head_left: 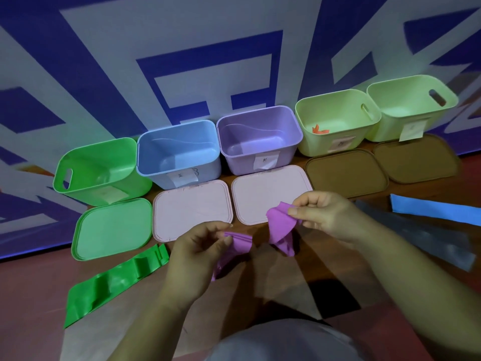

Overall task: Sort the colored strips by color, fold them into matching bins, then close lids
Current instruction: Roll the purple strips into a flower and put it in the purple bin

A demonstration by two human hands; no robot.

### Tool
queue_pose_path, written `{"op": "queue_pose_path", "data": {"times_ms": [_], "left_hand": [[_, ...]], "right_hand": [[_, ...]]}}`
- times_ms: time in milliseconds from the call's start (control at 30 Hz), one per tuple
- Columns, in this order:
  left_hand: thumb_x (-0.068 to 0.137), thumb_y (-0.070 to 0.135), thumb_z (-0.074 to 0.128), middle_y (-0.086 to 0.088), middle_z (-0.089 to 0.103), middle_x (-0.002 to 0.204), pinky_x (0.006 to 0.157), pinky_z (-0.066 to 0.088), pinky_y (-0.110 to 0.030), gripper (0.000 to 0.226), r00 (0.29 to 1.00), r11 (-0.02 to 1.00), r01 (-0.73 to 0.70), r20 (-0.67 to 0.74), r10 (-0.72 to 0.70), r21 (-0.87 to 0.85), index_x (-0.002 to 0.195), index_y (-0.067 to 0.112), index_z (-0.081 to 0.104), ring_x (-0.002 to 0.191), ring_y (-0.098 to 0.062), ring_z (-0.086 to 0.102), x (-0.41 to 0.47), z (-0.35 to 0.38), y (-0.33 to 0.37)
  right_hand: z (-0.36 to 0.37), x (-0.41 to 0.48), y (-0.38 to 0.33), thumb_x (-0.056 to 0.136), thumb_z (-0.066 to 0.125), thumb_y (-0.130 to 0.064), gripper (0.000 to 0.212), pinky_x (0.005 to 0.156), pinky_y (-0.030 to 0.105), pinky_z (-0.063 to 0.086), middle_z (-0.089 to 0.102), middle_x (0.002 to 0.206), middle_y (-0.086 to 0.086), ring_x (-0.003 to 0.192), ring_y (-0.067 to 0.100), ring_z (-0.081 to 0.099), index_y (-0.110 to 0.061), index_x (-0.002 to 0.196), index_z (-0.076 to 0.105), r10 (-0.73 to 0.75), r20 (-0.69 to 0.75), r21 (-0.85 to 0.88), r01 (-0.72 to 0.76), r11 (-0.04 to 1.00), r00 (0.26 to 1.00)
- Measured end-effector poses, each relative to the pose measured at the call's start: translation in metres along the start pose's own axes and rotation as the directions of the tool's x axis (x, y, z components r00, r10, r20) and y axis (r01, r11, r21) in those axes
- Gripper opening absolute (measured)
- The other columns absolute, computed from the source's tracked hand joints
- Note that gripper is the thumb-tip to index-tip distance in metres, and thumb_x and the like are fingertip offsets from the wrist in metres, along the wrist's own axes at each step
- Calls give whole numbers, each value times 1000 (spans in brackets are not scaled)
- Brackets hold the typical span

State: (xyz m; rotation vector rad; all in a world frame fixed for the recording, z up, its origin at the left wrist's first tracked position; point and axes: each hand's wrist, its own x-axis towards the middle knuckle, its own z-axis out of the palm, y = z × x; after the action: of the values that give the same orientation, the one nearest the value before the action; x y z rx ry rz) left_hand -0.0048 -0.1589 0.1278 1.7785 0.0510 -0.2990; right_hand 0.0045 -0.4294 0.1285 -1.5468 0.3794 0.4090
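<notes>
Both hands, left (pixel 197 246) and right (pixel 325 214), had a pinching grip on the purple strip (pixel 279 222), part-folded above the surface (pixel 145 321) before the purple bin (pixel 257 136), which looked empty. Only an orange strip (pixel 318 130) lay binned. The green strip (pixel 114 280), blue strip (pixel 437 209) and grey strip (pixel 426 238) waited, and the lids (pixel 270 196) were off.

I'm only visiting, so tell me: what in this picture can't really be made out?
All in the head view:
1. Label on the green bin: washed out, unreadable.
2. Orange strip in the pale green bin: mostly hidden by the bin's front wall.
3. Purple strip: part hidden behind the left hand.
4. Blue strip: cut off by the right edge.
5. Grey strip: motion-blurred.
</notes>
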Motion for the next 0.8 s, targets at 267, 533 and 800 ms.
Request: {"op": "queue_pose_path", "data": {"times_ms": [267, 533, 800], "left_hand": [[84, -3, 69, -4, 68, 79, 71, 55, -24, 36, 991, 983, -78, 96, 95, -164, 110, 21, 70, 74, -10, 63, 7, 0, 27], [85, 4, 73, 16, 67, 121, 73, 55, -20, 57, 986, 993, -94, 129, 103, -70, 134, 30, 55, 78, -10, 71, 13, 1, 44], [84, 1, 73, -4, 73, 87, 79, 55, -32, 40, 993, 991, -58, 92, 69, -119, 112, 27, 66, 82, -14, 69, 19, 4, 46]], "right_hand": [[25, -10, -22, 85, 71, -3, 11, 58, 17, 48, 66, 61, -3, 57, 9, 56, -12, 81, 66, -153, -36, 58, 155, 986, 988], [45, -20, -45, 86, 67, 2, 13, 55, 14, 46, 64, 59, -6, 54, 3, 56, -10, 83, 63, -302, 29, 48, 300, 953, 953], [53, -20, -50, 86, 67, 2, 17, 55, 15, 45, 62, 56, -5, 52, 3, 52, -13, 78, 63, -336, -98, 62, 343, 937, 937]]}}
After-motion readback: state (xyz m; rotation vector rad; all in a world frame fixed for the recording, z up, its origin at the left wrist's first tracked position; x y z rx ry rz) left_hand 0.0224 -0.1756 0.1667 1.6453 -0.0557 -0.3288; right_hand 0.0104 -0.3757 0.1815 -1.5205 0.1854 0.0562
